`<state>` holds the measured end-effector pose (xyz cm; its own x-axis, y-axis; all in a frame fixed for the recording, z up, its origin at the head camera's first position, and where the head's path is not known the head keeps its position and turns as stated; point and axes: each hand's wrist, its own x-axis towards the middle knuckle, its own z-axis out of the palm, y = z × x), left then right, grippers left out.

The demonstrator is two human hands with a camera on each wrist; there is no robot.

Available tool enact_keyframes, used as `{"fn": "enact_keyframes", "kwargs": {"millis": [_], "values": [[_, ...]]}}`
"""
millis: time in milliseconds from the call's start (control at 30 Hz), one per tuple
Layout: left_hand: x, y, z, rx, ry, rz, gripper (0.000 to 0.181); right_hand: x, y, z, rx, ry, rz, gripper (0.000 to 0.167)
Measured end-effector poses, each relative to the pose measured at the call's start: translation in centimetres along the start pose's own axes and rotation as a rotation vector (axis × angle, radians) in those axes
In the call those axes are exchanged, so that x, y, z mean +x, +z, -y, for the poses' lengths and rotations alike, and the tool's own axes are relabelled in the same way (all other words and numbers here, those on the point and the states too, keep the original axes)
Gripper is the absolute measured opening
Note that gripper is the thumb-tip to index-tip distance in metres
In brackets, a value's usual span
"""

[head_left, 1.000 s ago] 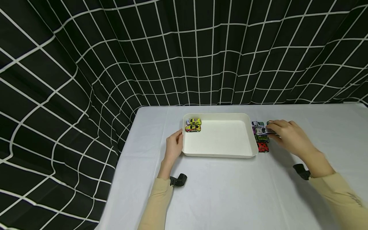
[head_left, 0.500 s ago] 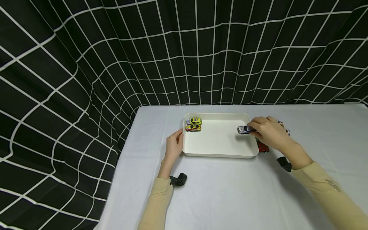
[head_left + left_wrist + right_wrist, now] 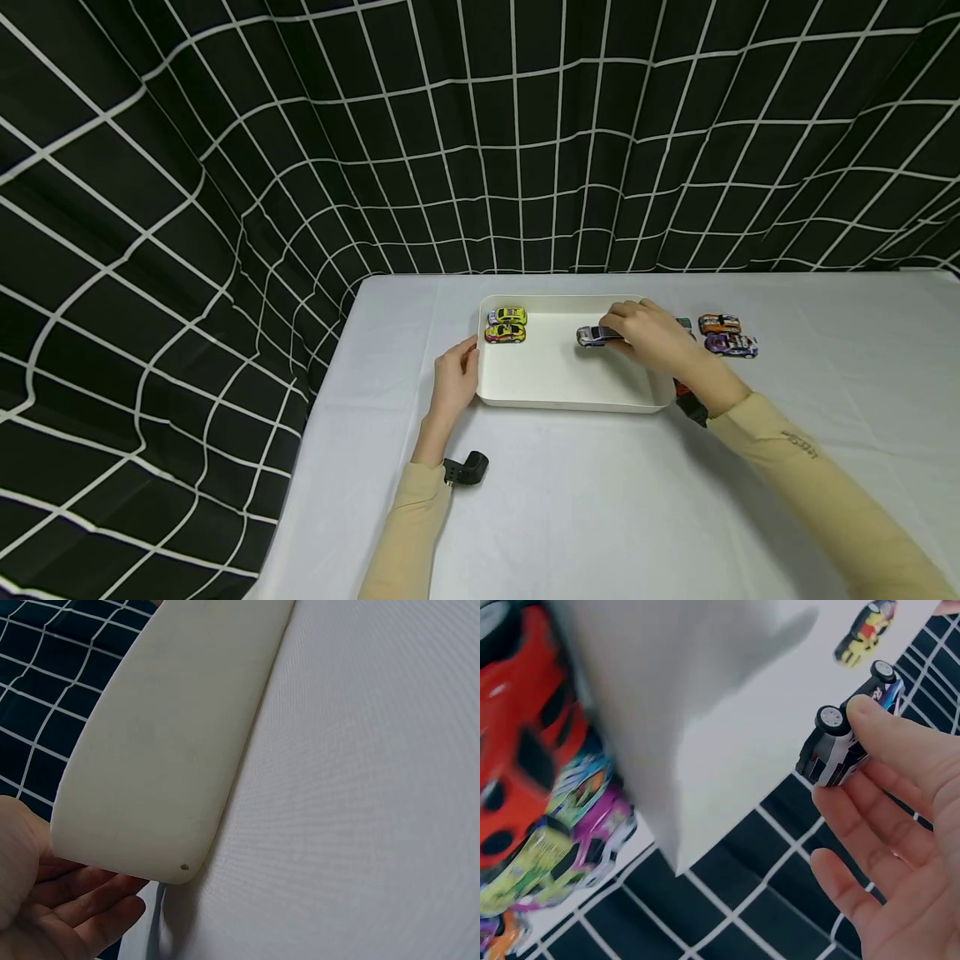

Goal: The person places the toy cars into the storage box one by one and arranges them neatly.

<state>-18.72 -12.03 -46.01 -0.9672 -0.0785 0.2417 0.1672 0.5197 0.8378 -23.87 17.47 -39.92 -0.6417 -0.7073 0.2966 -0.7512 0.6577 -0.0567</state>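
- I have the silver-and-dark car (image 3: 592, 336) in the right hand (image 3: 643, 335), pinched between thumb and fingers; this grip is narrow and looks secure.
- The car is over the white tray (image 3: 570, 407), and the shadow beneath makes me think it is off the floor. I judge the step is to place it inside, so I should lower it gently, all wheels together.
- The upper yellow car (image 3: 507, 316) and the lower yellow car (image 3: 505, 333) stand side by side at the left end, with bare floor between them and my car. I would keep the same direction and stop before I push them.
- The left hand (image 3: 453, 379) has relaxed fingers against the tray's left wall (how firmly they press, I cannot tell from here). A light, steady touch is good there, against sliding.
- I should keep the right wrist high: the red car (image 3: 502, 720) is just outside the right wall, and a low wrist could disturb it. The orange car (image 3: 719, 323) and the purple car (image 3: 731, 345) are farther right.
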Motion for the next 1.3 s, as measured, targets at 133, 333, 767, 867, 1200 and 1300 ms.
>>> {"fn": "enact_keyframes", "kwargs": {"millis": [133, 333, 767, 867, 1200, 1300], "values": [[0.0, -0.1, -0.1, -0.003, 0.012, -0.005, 0.029, 0.7, 0.3, 0.1, 0.003, -0.006, 0.03, 0.023], [0.0, -0.1, -0.1, -0.008, 0.009, -0.007, 0.029, 1.2, 0.0, -0.1, -0.004, -0.033, 0.034, 0.023], [0.0, 0.0, 0.1, -0.002, 0.006, -0.007, 0.029, 3.1, -0.4, 0.5, -0.027, -0.089, 0.021, 0.024], [0.0, 0.0, 0.1, -0.005, 0.0, -0.003, 0.03, 3.6, -0.2, 0.9, -0.026, -0.093, 0.024, 0.024], [0.0, -0.1, -0.2, -0.012, -0.021, 0.014, 0.03, 5.4, 1.1, 2.1, 0.004, -0.107, 0.057, 0.022], [0.0, -0.1, -0.1, -0.012, -0.012, 0.011, 0.03, 6.0, 1.5, 2.4, 0.018, -0.11, 0.07, 0.022]]}}
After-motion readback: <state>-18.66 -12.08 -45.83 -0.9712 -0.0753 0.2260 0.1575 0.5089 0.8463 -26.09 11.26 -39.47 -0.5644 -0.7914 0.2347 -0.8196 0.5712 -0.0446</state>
